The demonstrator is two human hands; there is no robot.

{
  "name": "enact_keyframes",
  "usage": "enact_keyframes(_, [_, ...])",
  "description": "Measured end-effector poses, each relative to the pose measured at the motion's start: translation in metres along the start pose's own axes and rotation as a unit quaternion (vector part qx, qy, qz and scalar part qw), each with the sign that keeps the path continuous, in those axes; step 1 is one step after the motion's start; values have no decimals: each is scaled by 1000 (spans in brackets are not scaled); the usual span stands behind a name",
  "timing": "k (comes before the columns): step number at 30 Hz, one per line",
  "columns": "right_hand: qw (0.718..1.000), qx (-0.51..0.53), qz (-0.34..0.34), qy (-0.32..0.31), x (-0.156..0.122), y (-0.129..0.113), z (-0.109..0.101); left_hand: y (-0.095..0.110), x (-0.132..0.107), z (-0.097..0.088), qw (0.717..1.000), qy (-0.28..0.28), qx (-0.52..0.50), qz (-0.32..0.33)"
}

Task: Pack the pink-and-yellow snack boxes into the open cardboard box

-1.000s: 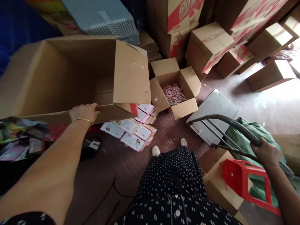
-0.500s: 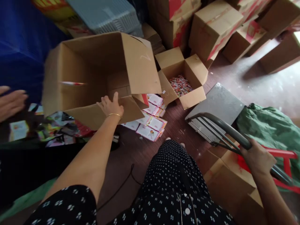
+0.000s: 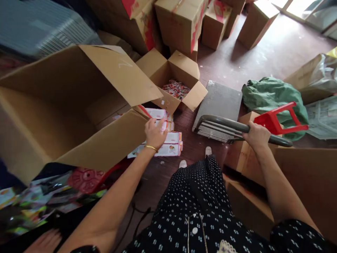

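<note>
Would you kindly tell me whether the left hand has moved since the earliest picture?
Yes: judged against the packets on the floor, the left hand has moved rightward; it was left of them and now overlaps them in view.

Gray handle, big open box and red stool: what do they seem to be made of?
Gray handle: probably metal tube, perhaps coated, judging by its rounded shape and soft sheen.
Big open box: cardboard, by its matte brown walls and thin, folded edges.
Red stool: likely molded plastic, smooth-looking and evenly red.
</note>
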State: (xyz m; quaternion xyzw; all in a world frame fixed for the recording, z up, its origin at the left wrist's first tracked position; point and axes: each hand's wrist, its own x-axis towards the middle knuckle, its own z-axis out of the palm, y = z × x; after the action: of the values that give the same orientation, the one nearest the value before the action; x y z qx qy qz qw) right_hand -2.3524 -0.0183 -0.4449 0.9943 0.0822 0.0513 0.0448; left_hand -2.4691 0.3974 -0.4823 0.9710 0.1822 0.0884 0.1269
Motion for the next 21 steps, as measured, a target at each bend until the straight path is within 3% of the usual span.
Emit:
enact_keyframes(5, [1000, 2, 2, -12, -70, -22, -3, 60, -34, -7, 963, -8, -103, 250])
enact_keyframes(10, [1000, 17, -7, 7, -140, -29, 4, 97, -84, 12, 922, -88, -152, 346])
enact_keyframes(12, [999, 24, -5, 22, -169, -31, 11, 99, -109, 23, 913, -109, -160, 358])
enact_keyframes(15, [999, 28, 2, 39, -211, -34, 20, 94, -153, 33, 927, -104, -137, 332])
enact_keyframes(21, [999, 33, 2, -2, -294, -40, 22, 82, -237, 25, 948, -148, -34, 278])
